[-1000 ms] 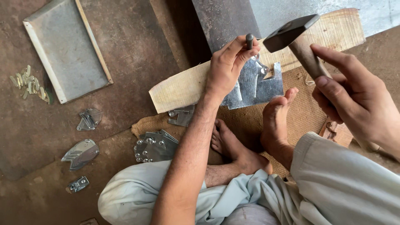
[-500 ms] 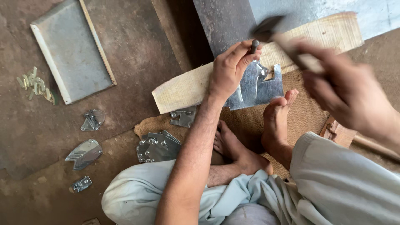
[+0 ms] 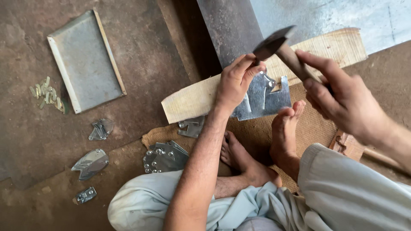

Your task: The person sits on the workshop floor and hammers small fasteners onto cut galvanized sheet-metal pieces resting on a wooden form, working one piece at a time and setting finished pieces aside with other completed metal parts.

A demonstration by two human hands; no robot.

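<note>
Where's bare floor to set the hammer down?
Bare floor lies between the metal tray and the wooden plank, and below the tray, above the cut pieces. Crowded: around the left hand, right hand, hammer and sheet piece.

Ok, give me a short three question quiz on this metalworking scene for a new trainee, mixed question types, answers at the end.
1. True or false: the right hand grips a hammer by its wooden handle.
2. Multiple choice: the shiny sheet metal piece under the left hand rests on: A) a glass jar, B) a pale wooden plank, C) a plastic bucket.
3. Fill in: the rectangular metal tray lies on the ground to the person's ____ side.

Key: 1 true. 2 B. 3 left.
</note>
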